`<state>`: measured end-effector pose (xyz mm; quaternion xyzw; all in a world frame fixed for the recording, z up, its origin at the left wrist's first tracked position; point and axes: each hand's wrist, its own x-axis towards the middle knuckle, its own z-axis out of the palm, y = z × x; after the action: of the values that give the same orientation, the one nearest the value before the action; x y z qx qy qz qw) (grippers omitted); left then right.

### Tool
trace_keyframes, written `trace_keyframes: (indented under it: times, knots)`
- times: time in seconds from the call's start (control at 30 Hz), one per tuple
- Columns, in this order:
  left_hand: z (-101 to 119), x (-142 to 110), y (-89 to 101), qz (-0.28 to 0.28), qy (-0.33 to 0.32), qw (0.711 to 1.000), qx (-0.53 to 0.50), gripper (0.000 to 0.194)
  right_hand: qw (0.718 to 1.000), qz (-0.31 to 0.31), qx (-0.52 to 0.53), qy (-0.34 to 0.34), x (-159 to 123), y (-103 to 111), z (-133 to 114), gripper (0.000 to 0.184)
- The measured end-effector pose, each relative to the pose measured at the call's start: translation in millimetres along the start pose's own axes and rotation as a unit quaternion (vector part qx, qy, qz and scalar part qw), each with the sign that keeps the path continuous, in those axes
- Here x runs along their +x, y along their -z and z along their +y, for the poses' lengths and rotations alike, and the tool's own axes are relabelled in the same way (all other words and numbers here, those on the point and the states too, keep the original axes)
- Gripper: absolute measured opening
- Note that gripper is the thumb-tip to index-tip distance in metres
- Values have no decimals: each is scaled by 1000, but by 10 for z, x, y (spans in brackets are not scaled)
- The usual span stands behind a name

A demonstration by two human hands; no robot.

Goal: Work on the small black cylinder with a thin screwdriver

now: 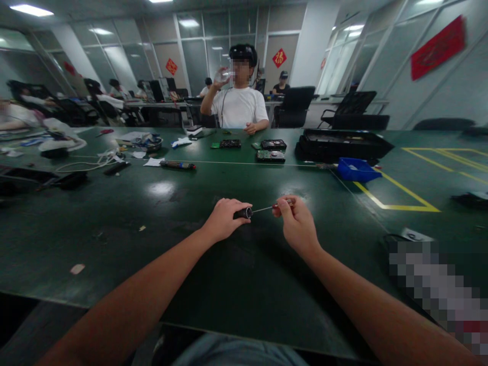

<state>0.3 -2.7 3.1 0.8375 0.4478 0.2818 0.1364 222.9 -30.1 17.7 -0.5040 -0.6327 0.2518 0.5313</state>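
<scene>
My left hand is closed round a short black cylinder, whose round end with a pale rim faces right. In my right hand is a screwdriver, its handle between thumb and fingers. The thin metal shaft points left and its tip meets the cylinder's end; whether it is inside the opening I cannot tell. Both hands are over the green table, near its middle. My fingers cover most of the cylinder and part of the screwdriver's handle.
Circuit boards and drive-like parts lie farther back on the green table. A blue bin and a long black case stand right. A dark pen-like tool lies left. Opposite, a person holds a clear cup.
</scene>
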Motion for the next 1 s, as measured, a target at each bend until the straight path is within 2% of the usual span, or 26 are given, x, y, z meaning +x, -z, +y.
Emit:
trace_keyframes:
  times: [0.23,0.4,0.53,0.63,0.7,0.8,0.9,1.0]
  knots:
    - [-28,2,-72,-18,-3,1000,13,44,994,-21,-96,52,-33,24,-103,17]
    - [-53,7,-86,-27,6,1000,-16,41,988,-34,-141,57,-14,47,-112,17]
    - [-17,1,-44,20,38,996,-79,35,988,-26,-145,50,4,59,-80,18]
    - [10,-1,-23,63,81,987,-125,41,989,-18,-136,50,6,59,-66,18]
    - [14,2,-13,84,97,978,-165,45,990,-16,-131,48,3,62,-66,19]
    - [12,20,21,104,137,955,-241,39,991,-20,-125,42,-1,72,-74,20]
    - [45,52,97,92,172,941,-278,36,991,-23,-122,41,-3,82,-82,20]
    - [113,104,183,40,159,959,-231,39,992,-18,-119,48,-8,78,-80,19]
